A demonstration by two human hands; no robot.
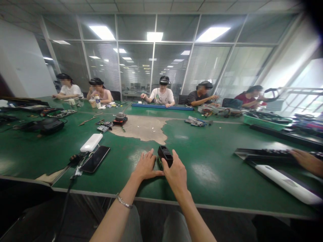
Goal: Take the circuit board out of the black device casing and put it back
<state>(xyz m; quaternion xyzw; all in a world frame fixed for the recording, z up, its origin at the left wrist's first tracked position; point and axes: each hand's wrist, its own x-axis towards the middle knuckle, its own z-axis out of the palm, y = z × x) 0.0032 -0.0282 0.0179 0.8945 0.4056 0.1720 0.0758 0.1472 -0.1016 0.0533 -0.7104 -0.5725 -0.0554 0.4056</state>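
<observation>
A small black box-shaped device [165, 153] with openings in its top stands on the green tabletop in front of me. Green shows low on its left side, perhaps a circuit board. My right hand [176, 171] grips it, with the thumb on the near left side and the fingers along the right. To the left of the device, my left hand [146, 166] rests low over the table, its fingers apart and its thumb reaching toward the right thumb. Nothing shows in the left hand.
A black phone [95, 159], a white power bank [91, 142] and cables lie to my left. Ahead are electronic parts [119, 119] and gloves [195, 121]. On the right, another person's hand [306, 162] touches a long blurred part near a white bar [287, 183]. Several people sit opposite.
</observation>
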